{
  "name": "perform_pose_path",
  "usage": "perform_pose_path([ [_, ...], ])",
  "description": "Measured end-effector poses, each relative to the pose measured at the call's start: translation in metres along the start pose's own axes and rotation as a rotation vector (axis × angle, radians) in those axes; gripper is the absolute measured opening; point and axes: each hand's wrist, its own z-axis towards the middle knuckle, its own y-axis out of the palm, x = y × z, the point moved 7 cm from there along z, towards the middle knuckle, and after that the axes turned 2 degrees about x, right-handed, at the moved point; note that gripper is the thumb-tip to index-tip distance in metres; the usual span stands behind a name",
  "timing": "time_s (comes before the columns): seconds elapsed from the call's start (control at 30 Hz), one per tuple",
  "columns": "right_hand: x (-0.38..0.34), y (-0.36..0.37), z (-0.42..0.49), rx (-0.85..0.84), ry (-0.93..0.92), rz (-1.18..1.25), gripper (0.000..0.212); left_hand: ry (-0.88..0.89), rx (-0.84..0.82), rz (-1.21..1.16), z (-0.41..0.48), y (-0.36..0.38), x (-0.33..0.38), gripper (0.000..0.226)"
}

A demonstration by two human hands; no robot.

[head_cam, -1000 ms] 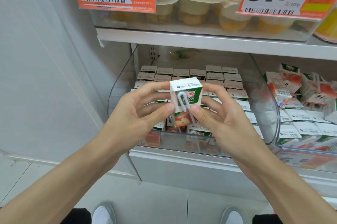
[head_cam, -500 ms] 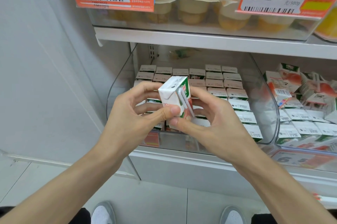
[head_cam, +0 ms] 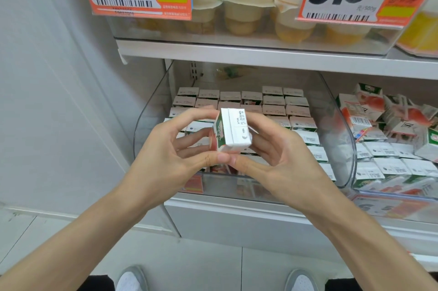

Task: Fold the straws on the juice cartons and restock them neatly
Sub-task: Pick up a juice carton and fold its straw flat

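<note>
The juice carton (head_cam: pixel 235 128) was held in the air in front of the shelf, just above the front rim of the clear bin (head_cam: pixel 151 129), tipped so that its white, date-printed top panel faced the camera and the green-and-red side faced left. The straw could not be seen on either face turned to the camera, so whether it lay folded could not be told. Both hands were closed on the box. The left hand (head_cam: pixel 166 155) curled its fingers over the upper left corner and behind the printed side, while the right hand (head_cam: pixel 284 160) cupped the right side from behind. The two thumbs met, tips touching, under the near lower edge. The carton thus sat between the fingertips and clear of either palm, probably so it could be turned and checked before going in. Behind it, the stocked cartons (head_cam: pixel 273 103) stood in tidy rows with tops up, a likely pattern to match. The neighbouring bin (head_cam: pixel 350 167) to the right held jumbled cartons lying at all angles.
</note>
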Motion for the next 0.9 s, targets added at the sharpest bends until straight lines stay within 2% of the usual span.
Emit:
perform_pose_path([
  [0.1,0.001,-0.001,-0.001,-0.006,-0.004,0.068,0.063,0.002,0.060,0.075,-0.001,-0.004,-0.001,0.061],
  [0.2,0.004,0.000,0.000,0.001,0.020,0.146,0.055,-0.035,0.095,0.106,0.000,-0.008,-0.003,0.057],
  [0.33,0.006,-0.005,0.002,0.096,0.050,0.304,0.039,-0.067,0.038,-0.003,0.001,-0.006,-0.004,0.048],
  [0.43,0.011,-0.008,0.001,0.165,0.109,0.419,0.033,-0.127,0.012,-0.086,-0.001,-0.001,-0.010,0.053],
  [0.53,0.012,-0.004,-0.001,0.145,0.130,0.367,0.031,-0.183,0.001,-0.185,-0.003,0.004,-0.015,0.057],
  [0.6,0.011,-0.003,-0.002,0.148,0.128,0.248,0.031,-0.172,0.033,-0.173,-0.003,0.003,-0.015,0.055],
  [0.7,0.012,-0.010,0.000,0.251,0.107,0.109,0.023,-0.139,0.096,-0.099,-0.004,-0.001,-0.014,0.050],
  [0.9,0.017,-0.015,0.002,0.326,0.131,0.147,0.025,-0.164,0.096,-0.178,-0.005,-0.001,-0.013,0.038],
])
